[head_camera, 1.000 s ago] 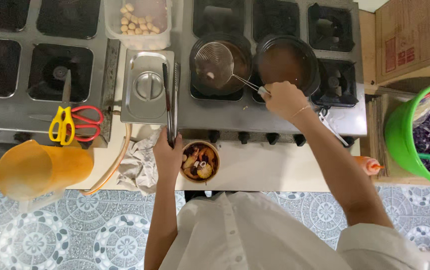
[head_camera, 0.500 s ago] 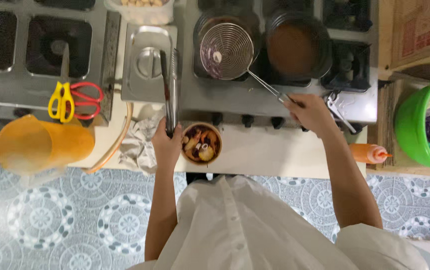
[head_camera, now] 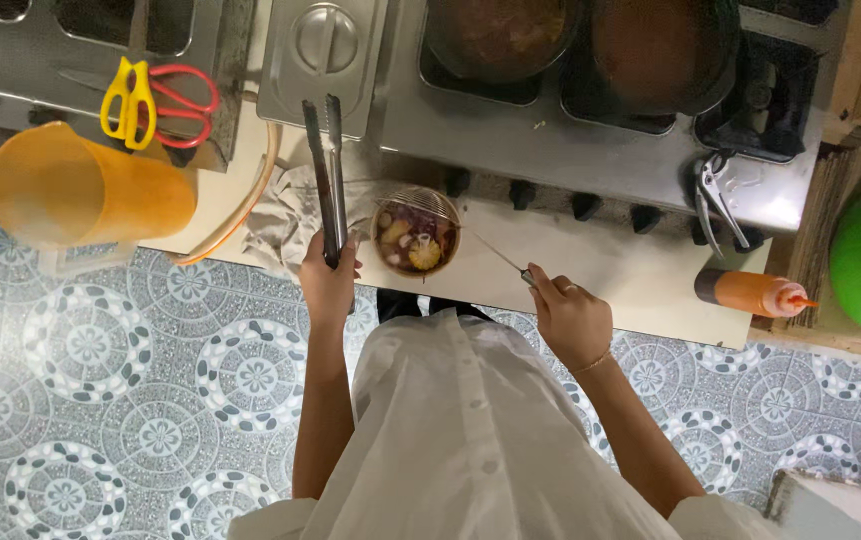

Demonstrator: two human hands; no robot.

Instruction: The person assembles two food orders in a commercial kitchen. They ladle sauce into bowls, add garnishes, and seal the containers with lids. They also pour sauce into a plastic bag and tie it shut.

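Head view: the right hand [head_camera: 570, 322], fingers closed round a wire skimmer [head_camera: 420, 206] tipped over the filled bowl [head_camera: 414, 236] at the counter edge, needed a slow, level tilt; the left hand [head_camera: 328, 285] gripped long tongs [head_camera: 324, 170] beside it.

The person wears a loose white button-front shirt [head_camera: 470, 430], its placket running toward 6 o'clock, sleeves rolled above the elbows. The left hand [head_camera: 328, 285] is bare; the right hand [head_camera: 570, 320] shows a ring and a thin wrist bracelet.
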